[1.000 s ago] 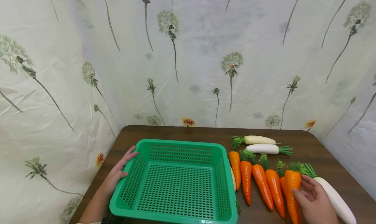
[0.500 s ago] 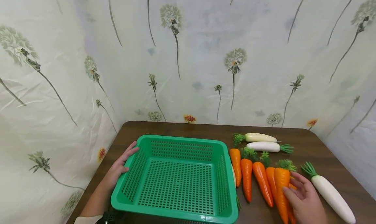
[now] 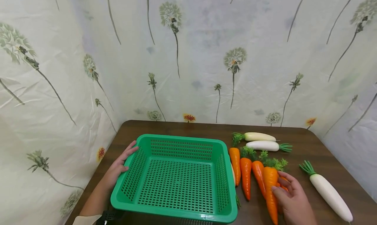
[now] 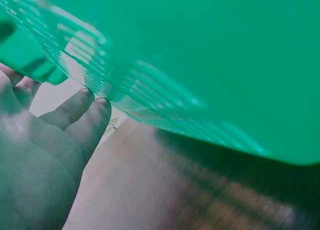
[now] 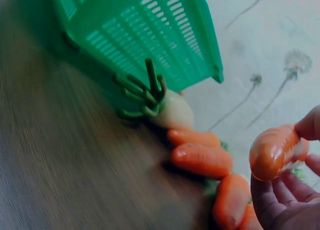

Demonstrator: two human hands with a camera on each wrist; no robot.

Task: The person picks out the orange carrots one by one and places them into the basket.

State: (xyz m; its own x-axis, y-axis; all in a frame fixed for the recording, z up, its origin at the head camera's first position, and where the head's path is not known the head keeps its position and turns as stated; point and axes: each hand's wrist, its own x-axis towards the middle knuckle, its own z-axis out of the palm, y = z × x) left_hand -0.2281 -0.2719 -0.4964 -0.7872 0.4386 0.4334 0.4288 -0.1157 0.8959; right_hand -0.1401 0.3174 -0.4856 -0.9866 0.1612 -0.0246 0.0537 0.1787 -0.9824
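Note:
My right hand (image 3: 294,198) holds an orange carrot (image 3: 270,192) with a green leafy top, thumb on its near side and fingers on the far side. The carrot overlaps other carrots in the head view; in the right wrist view its tip (image 5: 265,160) points toward the camera, above the lying carrots (image 5: 202,160). My left hand (image 3: 116,167) rests at the left side of a green perforated plastic basket (image 3: 182,214). Its fingers (image 4: 92,120) lie fairly straight against the basket's outer wall in the left wrist view. No vegetable shows inside the basket.
A row of carrots (image 3: 245,177) lies right of the basket. Two white radishes (image 3: 262,145) lie behind them, and another radish (image 3: 331,195) lies far right. One more radish (image 5: 175,109) sits against the basket's right wall. A flowered curtain (image 3: 200,54) surrounds the brown table (image 3: 206,125).
My right hand has moved left with the carrot, away from the far-right radish and across the other carrots. My left hand has stayed at the basket. The head view has shifted slightly.

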